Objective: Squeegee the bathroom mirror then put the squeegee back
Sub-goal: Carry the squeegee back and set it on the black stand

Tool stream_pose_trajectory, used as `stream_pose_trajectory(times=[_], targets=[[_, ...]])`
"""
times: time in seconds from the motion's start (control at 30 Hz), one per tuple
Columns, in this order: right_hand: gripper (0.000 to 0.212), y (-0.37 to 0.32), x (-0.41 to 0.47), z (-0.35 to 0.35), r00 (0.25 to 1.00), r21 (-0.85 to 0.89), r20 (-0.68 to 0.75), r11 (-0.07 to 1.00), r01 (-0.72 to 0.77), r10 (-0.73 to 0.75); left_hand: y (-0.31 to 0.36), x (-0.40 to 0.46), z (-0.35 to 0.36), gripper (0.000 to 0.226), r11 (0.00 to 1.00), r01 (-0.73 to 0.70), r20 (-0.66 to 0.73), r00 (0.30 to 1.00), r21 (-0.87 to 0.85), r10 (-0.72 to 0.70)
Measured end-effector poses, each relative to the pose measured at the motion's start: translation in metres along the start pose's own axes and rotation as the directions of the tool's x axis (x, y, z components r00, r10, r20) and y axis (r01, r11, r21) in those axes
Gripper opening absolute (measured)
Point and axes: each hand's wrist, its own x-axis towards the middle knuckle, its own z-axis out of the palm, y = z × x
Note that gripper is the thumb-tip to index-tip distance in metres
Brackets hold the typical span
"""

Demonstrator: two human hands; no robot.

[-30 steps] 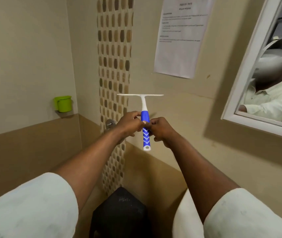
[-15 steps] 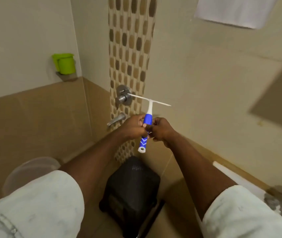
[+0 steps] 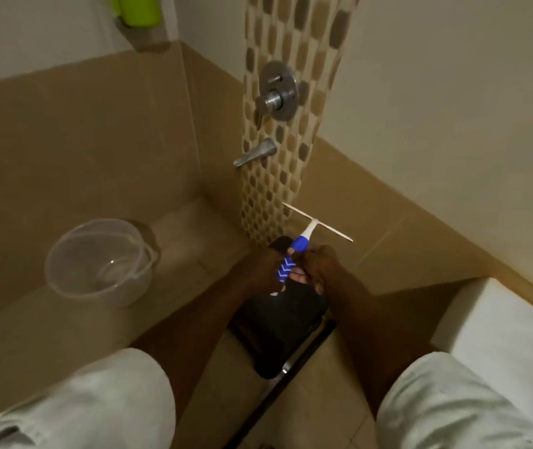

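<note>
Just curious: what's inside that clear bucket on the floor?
The clear bucket looks empty; its bare bottom shows through the open top. A thin film of water can't be ruled out. Nothing covers it.

Dim, warm indoor light with soft motion blur across the whole frame.

Upper walls are brightest; the floor and the black stool (image 3: 278, 322) sink into shadow. A small glint shows on the metal shower valve (image 3: 277, 90). Wide-angle bending curves the mosaic tile strip (image 3: 291, 92), and the pale sleeves (image 3: 96, 403) at the bottom edge are smeared.
</note>
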Motion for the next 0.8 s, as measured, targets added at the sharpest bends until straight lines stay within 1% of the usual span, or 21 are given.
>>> stream_pose_trajectory(times=[0.07, 0.13, 0.27, 0.4, 0.5, 0.57, 0.7, 0.77, 0.8], targets=[[0.025, 0.021, 0.032, 0.004, 0.997, 0.012, 0.012, 0.997, -0.073, 0.073, -0.028, 0.010, 0.022, 0.055, 0.995, 0.086, 0.046, 0.995, 0.041, -0.087], [0.035, 0.033, 0.052, 0.003, 0.993, -0.002, 0.008, 0.993, -0.116, 0.116, -0.047, 0.015, 0.039, 0.052, 0.985, 0.149, 0.077, 0.985, 0.088, -0.156], [0.039, 0.064, 0.093, 0.001, 0.983, -0.032, -0.031, 0.982, -0.184, 0.183, -0.084, 0.027, 0.083, 0.040, 0.956, 0.272, 0.126, 0.950, 0.115, -0.285], [0.036, 0.090, 0.122, 0.000, 0.975, -0.048, -0.034, 0.975, -0.219, 0.218, -0.100, 0.037, 0.114, 0.040, 0.942, 0.335, 0.119, 0.935, 0.002, -0.333], [0.041, 0.111, 0.151, 0.002, 0.971, -0.039, -0.033, 0.970, -0.240, 0.239, -0.114, 0.050, 0.134, 0.037, 0.916, 0.401, 0.092, 0.912, 0.007, -0.399], [0.040, 0.131, 0.173, 0.005, 0.967, -0.029, -0.031, 0.966, -0.256, 0.255, -0.132, 0.058, 0.149, 0.037, 0.910, 0.413, 0.079, 0.907, 0.027, -0.414], [0.023, 0.158, 0.199, 0.004, 0.966, -0.006, -0.039, 0.967, -0.255, 0.255, -0.156, 0.070, 0.166, 0.037, 0.907, 0.418, 0.098, 0.902, 0.055, -0.421], [0.014, 0.161, 0.206, 0.002, 0.963, -0.003, -0.046, 0.964, -0.266, 0.266, -0.163, 0.075, 0.170, 0.037, 0.913, 0.397, 0.077, 0.912, 0.091, -0.404], [0.013, 0.167, 0.213, 0.002, 0.963, 0.008, -0.044, 0.964, -0.267, 0.267, -0.169, 0.078, 0.175, 0.038, 0.914, 0.393, 0.074, 0.913, 0.103, -0.401]])
